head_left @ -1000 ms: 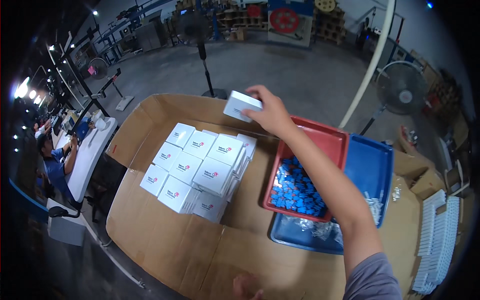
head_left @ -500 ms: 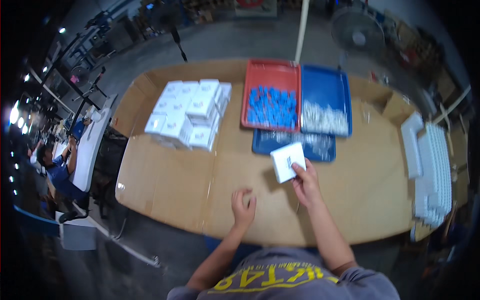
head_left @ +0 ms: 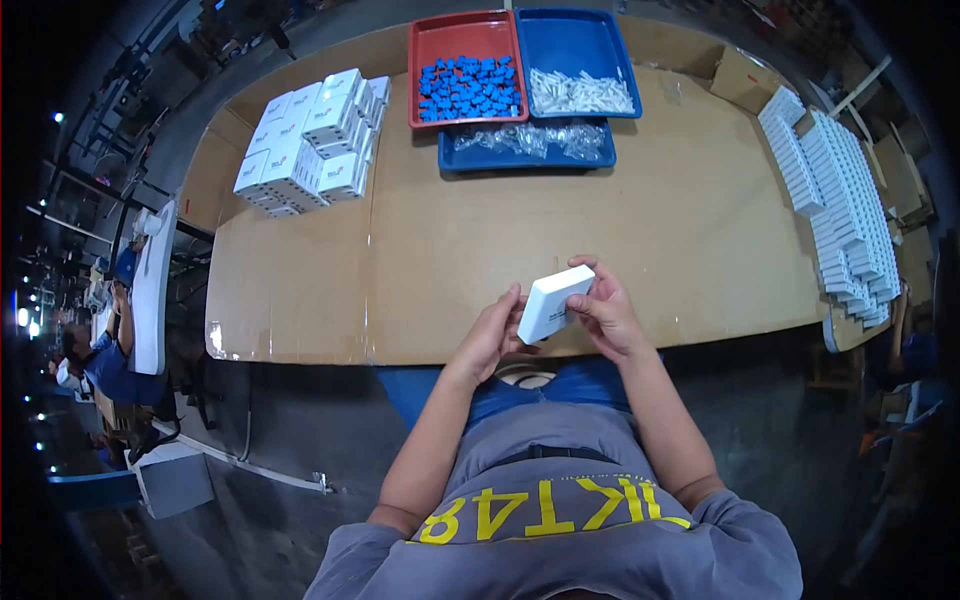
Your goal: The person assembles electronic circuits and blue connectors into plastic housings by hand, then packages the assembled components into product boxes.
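Note:
A small flat white box [head_left: 552, 305] with dark print is tilted up near the table's front edge. My right hand [head_left: 612, 318] grips its right side, thumb on the printed face and fingers behind. Close by the box's left edge is my left hand [head_left: 485, 338], loosely cupped, its thumb stretched out and apart from the fingers. Some left fingertips are partly hidden behind the box, and I cannot tell whether they touch it.
White boxes [head_left: 300, 140] are stacked at the left. Far in the middle are a red tray [head_left: 465, 35] of blue pieces, a blue tray [head_left: 575, 45] of white pieces and a lower blue tray [head_left: 470, 165] with clear plastic pieces. Tall rows of white pieces [head_left: 845, 200] line the right.
My right hand has brought the white box nearer to me and tilted it. My left hand has come up beside its left edge. The head view has shifted, with the table higher in the picture.

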{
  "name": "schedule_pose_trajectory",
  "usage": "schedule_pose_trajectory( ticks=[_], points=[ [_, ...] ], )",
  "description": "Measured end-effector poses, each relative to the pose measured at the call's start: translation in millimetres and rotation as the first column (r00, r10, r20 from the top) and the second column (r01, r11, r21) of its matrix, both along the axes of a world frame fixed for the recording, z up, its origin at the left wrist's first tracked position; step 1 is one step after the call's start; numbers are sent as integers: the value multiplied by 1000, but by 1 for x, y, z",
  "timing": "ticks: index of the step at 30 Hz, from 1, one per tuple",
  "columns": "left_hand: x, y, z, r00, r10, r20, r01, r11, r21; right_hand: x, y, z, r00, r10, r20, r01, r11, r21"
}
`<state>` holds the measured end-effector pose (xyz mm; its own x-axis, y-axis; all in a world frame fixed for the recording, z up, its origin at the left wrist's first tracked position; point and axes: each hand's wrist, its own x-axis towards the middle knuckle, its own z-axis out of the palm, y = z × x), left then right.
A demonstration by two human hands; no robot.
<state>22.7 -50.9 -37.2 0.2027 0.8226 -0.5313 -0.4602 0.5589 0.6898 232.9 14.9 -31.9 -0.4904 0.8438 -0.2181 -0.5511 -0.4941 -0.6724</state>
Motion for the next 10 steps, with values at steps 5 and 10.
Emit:
schedule_pose_trajectory(
  ticks=[5, 10],
  points=[
    [0, -23, 27, 976, -152, 157, 138, 985, 99, 3, -3, 17, 908, 124, 401, -290, 876, 386],
    [18, -32, 30, 975, 12, 223, -31, 996, 84, -18, -12, 35, 803, -257, 538, -275, 641, 717]
  ],
)
